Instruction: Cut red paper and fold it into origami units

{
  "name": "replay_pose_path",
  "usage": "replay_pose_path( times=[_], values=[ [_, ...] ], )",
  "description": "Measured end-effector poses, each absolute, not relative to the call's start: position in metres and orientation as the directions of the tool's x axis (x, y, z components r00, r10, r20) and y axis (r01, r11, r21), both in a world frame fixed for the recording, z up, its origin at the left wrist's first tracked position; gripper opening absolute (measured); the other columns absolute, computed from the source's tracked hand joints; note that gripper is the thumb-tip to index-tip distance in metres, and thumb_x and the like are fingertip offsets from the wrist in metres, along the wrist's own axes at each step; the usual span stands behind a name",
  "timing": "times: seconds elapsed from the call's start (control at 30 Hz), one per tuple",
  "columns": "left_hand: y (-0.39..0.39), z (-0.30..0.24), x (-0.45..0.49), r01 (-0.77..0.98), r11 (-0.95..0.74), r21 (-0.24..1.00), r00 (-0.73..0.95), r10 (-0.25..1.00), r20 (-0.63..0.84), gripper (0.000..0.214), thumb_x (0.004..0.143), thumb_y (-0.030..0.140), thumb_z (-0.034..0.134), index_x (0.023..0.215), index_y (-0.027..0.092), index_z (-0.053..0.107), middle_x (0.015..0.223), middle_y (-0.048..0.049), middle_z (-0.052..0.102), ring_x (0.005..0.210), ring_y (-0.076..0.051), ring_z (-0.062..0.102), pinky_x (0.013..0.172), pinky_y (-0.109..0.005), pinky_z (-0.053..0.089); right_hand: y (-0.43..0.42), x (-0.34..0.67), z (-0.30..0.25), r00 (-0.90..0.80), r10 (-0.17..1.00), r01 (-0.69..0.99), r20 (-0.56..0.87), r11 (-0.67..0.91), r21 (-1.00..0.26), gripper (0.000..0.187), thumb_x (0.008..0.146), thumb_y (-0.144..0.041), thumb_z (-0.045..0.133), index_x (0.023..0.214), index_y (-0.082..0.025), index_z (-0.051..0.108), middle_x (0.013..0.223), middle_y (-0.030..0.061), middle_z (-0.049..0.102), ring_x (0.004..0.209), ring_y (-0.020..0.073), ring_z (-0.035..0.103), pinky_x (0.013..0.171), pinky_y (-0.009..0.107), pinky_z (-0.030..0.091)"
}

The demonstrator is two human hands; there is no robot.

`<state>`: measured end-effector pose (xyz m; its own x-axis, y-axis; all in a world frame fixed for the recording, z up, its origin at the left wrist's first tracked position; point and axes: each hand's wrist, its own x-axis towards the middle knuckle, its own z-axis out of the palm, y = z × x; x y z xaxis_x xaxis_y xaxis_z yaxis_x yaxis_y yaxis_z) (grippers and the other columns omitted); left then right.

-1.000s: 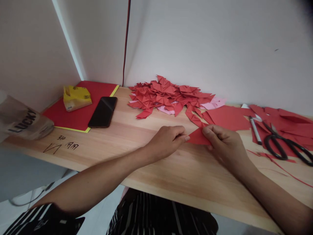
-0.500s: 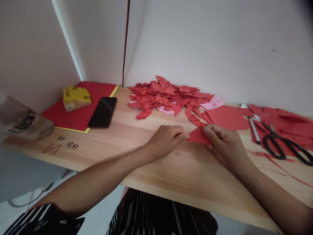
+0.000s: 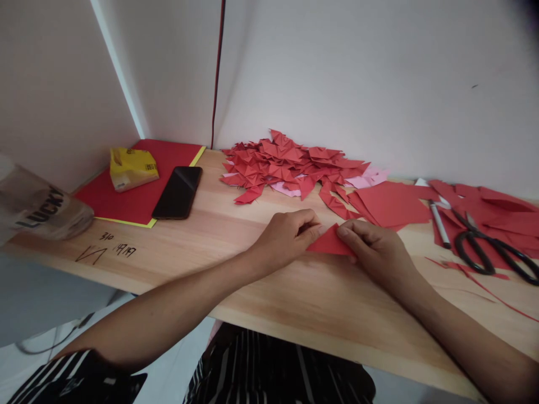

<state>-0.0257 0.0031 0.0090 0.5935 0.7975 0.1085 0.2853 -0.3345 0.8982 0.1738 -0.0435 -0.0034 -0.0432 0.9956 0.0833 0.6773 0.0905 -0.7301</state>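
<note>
Since the earlier frame both hands had slid a little leftward along the table edge and drawn closer together, and the red paper triangle (image 3: 329, 245) had come with them. Left fingers (image 3: 312, 230) were curled almost closed, thumb and forefinger pinching the triangle's left corner; right fingers (image 3: 347, 233) lay bent over its right part, tips pressing down, and whether the thumb gripped beneath could not be told. The left hand (image 3: 286, 238) and right hand (image 3: 374, 249) nearly met over the piece, which lay low on the wooden table (image 3: 295, 306), just in front of the heap of folded red pieces (image 3: 290, 165). To my judgement a crease was being set, and it would go best with the pinched corner kept fixed, the edges matched before any pressure, and the pressing fingertip run along the fold from the held end outward, the paper flat on the wood. Right of the heap lay loose red sheets (image 3: 391, 203), then a pen (image 3: 439, 224) and black scissors (image 3: 492, 255); left of the heap lay a dark phone (image 3: 177, 192) half on a large red sheet (image 3: 138, 196), with a yellow packet (image 3: 131, 167) on it
</note>
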Motion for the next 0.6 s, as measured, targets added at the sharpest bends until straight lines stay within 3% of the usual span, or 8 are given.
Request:
replay_pose_path(
  times=[0.33, 0.6],
  values=[
    [0.0022, 0.0041, -0.0237, 0.28, -0.363, 0.889, 0.672, 0.735, 0.088, 0.017, 0.09, 0.029, 0.051, 0.084, 0.016, 0.06, 0.072, 0.003, 0.057, 0.067, -0.01, 0.049, 0.064, -0.023, 0.035, -0.0455, 0.1697, -0.0034, -0.131, 0.989, 0.679, 0.067, 0.139, -0.721, 0.036, 0.094, -0.046, 0.047, 0.069, -0.022, 0.059, 0.05, -0.0034, 0.051, 0.049, 0.0123, 0.048, 0.05, 0.024, 0.038],
    [0.0017, 0.0035, -0.0231, 0.305, -0.38, 0.873, 0.66, 0.745, 0.094, 0.014, 0.088, 0.023, 0.051, 0.079, 0.017, 0.058, 0.072, 0.0027, 0.058, 0.068, -0.011, 0.051, 0.065, -0.023, 0.036, -0.0468, 0.1698, -0.0035, -0.146, 0.988, 0.693, 0.051, 0.139, -0.707, 0.036, 0.094, -0.047, 0.047, 0.071, -0.023, 0.06, 0.051, -0.0035, 0.052, 0.049, 0.0122, 0.048, 0.051, 0.024, 0.038]
  ],
)
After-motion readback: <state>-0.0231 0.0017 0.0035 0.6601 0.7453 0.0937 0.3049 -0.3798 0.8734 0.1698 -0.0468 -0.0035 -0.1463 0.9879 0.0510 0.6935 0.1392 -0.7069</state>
